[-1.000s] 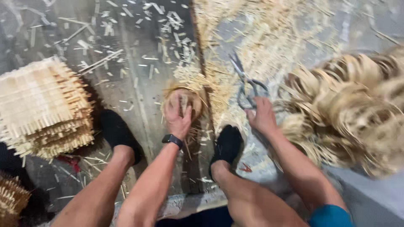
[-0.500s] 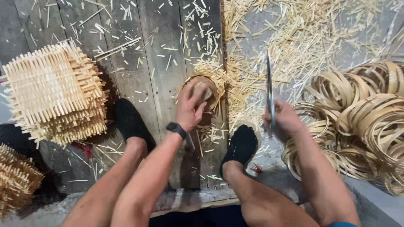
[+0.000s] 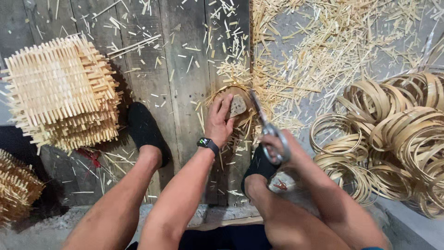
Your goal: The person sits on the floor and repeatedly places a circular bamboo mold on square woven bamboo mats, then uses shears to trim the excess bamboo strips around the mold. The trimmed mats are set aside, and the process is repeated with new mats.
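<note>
My left hand (image 3: 219, 121) presses down on a small round woven bamboo piece (image 3: 237, 107) lying on the wooden planks between my feet. A dark watch (image 3: 208, 144) sits on that wrist. My right hand (image 3: 282, 147) grips the handles of metal scissors (image 3: 264, 126), whose blades point up and left, reaching the right rim of the woven piece. Loose bamboo strips stick out around the piece.
A stack of square woven bamboo mats (image 3: 62, 92) lies at the left, more at the lower left (image 3: 16, 190). A pile of bamboo rings (image 3: 397, 139) sits at the right. Bamboo trimmings (image 3: 323, 41) litter the floor. My dark shoes (image 3: 144, 129) rest beside the work.
My right hand has brought the scissors from the right, where they pointed upward, down and left to the rim of the woven piece. My left hand stays on the piece.
</note>
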